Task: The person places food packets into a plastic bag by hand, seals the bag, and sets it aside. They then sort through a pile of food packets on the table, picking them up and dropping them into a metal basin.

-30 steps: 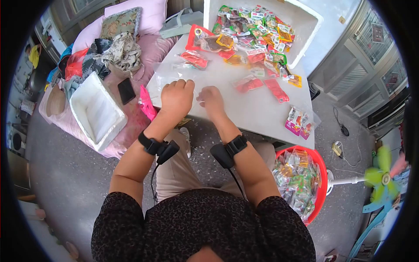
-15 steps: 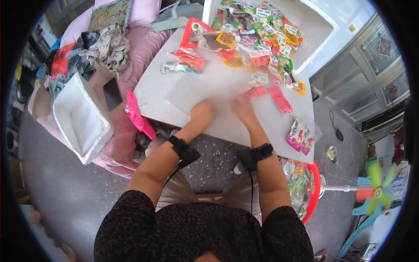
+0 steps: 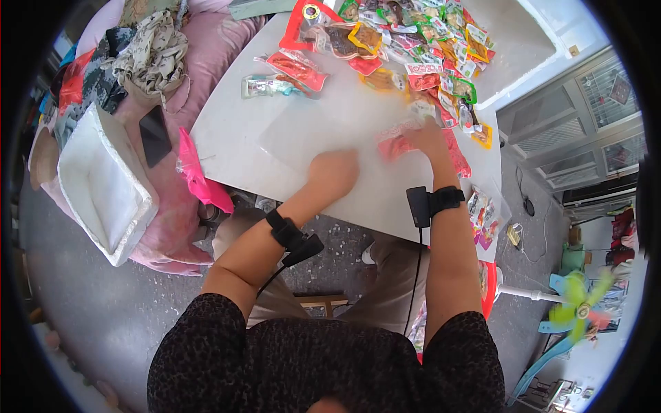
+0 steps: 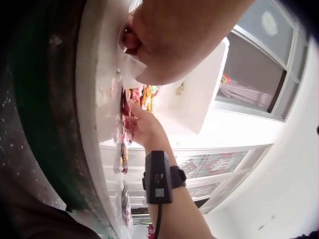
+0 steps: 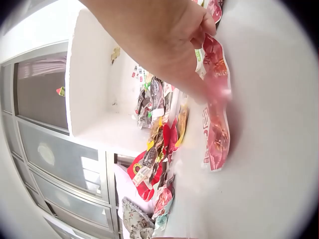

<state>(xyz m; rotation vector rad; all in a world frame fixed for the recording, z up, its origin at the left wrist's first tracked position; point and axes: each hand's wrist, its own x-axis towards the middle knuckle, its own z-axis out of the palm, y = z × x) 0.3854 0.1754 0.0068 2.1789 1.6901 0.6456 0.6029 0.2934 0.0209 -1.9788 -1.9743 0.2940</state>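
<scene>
My left hand (image 3: 334, 173), blurred, is low over the white table (image 3: 255, 165) near its front edge. In the left wrist view its curled fingers pinch a clear plastic bag (image 4: 133, 68), whose see-through sheet spreads left across the table in the head view. Farther right, my right hand (image 3: 431, 140) is at a red snack packet (image 3: 394, 146). The right wrist view shows the fingers gripping this long red packet (image 5: 218, 137) near one end, while its other end extends away from the hand. Another red packet (image 3: 458, 157) lies just right of the hand.
A white foam box (image 3: 513, 62) with a heap of colourful packets stands at the back. A large red-edged packet (image 3: 296, 31) and a pale packet (image 3: 272, 86) lie left. Right are purple-white pouches (image 3: 485, 217), a red tub (image 3: 491, 292) and a spinning fan (image 3: 582, 310).
My right hand has moved right and forward, away from the left hand, to the red packet. The left hand has moved back toward the body and right. The head view has shifted.
</scene>
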